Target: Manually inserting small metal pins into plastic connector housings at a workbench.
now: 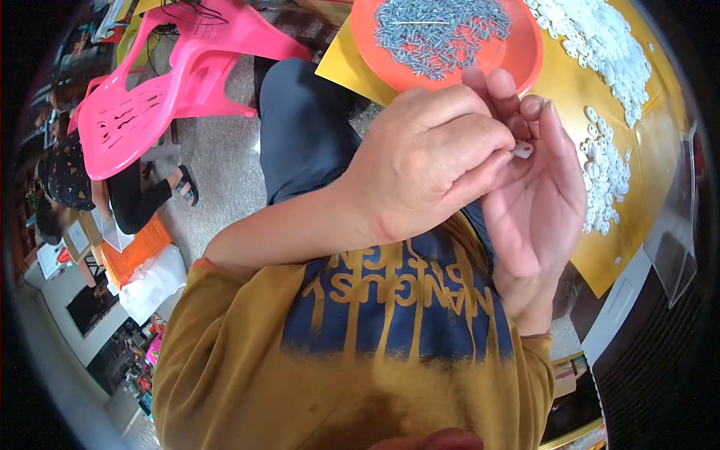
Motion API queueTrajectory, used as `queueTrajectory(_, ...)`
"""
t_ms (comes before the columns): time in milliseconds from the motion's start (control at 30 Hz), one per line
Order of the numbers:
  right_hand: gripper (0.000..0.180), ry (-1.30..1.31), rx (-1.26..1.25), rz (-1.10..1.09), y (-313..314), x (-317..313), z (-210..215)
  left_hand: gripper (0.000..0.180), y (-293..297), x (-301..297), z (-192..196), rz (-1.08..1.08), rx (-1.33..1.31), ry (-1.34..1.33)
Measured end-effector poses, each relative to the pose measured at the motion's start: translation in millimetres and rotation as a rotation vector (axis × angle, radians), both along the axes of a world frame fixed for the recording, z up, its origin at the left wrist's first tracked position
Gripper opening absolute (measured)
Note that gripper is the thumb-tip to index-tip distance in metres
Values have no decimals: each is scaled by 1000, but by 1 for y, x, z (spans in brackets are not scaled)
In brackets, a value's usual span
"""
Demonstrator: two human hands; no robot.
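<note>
I look down on a speckled grey floor and a yellow-topped work table [600, 247] that fills the upper right of the view. Nearest to me the mustard and navy printed shirt [360, 330] covers the lower frame, and just above it the two hands meet over the lap. The left hand [427, 169] is curled nearly closed, its fingertips pinching a small white plastic piece [523, 150] against the right hand [536, 202], which is held open and upright, palm toward the left, fingers loosely extended behind the piece. I cannot tell whether a screw is already set in the piece. The pinch is narrow and the piece tiny, so I judge it could slip out and fall onto the lap or the floor if the fingers shift. Beyond the hands the white plastic pieces [604, 176] lie spread on the table, and farther on the round orange plastic tray [525, 52] holds a heap of small grey metal screws [439, 30]. Off to the left stands a pink plastic chair [150, 105], with another person seated low beside it.
</note>
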State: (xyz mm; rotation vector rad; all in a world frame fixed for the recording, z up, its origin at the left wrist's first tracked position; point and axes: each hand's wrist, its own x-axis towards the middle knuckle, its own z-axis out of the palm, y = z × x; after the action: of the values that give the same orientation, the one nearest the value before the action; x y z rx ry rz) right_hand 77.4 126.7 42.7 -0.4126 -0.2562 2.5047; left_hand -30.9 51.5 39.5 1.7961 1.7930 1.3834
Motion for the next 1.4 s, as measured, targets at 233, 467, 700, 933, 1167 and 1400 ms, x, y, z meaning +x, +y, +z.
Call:
queueTrajectory(233,24,35,-19,42,-1,0,6,21,0,-1,9,-37,26,-36)
queueTrajectory(467,19,21,165,12,-5,3,6,15,6,-4,4,-57,44,13)
queueTrajectory(700,12,-319,458,-99,-5,11,5,10,-4,-8,35,-55,-444,-1101)
queueTrajectory(933,12,-398,535,-137,-13,14,11,13,-8,-5,33,-10,-394,-1198)
queueTrajectory(1167,10,-403,692,-108,-14,15,12,9,-10,-6,30,-32,-328,-1230)
queueTrajectory(1400,11,-458,746,-101,-15,17,9,8,-12,-6,27,-16,-367,-1179)
